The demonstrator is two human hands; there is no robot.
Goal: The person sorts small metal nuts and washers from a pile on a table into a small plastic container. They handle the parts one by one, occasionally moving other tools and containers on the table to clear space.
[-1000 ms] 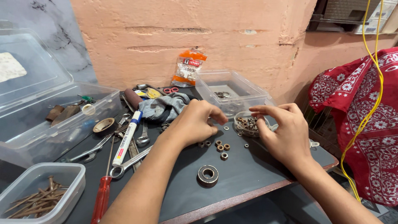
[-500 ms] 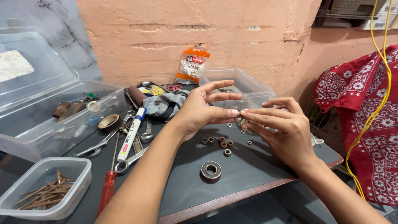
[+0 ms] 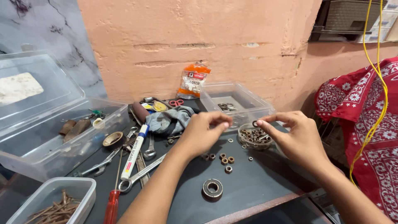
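My left hand (image 3: 202,133) hovers over the dark table (image 3: 257,186), its fingertips pinched together with nothing visible between them. My right hand (image 3: 295,139) pinches a small dark ring (image 3: 255,123) between thumb and forefinger, just above a small clear cup (image 3: 254,139) full of rusty nuts. The two hands' fingertips are a short gap apart. Several loose nuts (image 3: 224,159) lie on the table below my left hand. A round steel bearing (image 3: 212,189) sits nearer the front edge.
A clear tub (image 3: 237,103) stands behind the cup. To the left are a large open clear box (image 3: 62,145), a tub of rusty nails (image 3: 52,204), a red-handled screwdriver (image 3: 111,208), wrenches (image 3: 140,174), a white marker (image 3: 134,151) and a grey cloth (image 3: 170,120). A red patterned cloth (image 3: 367,124) hangs right.
My left hand rose from the table with fingers spread, then closed them into a pinch. My right hand lifted off the cup with the small ring.
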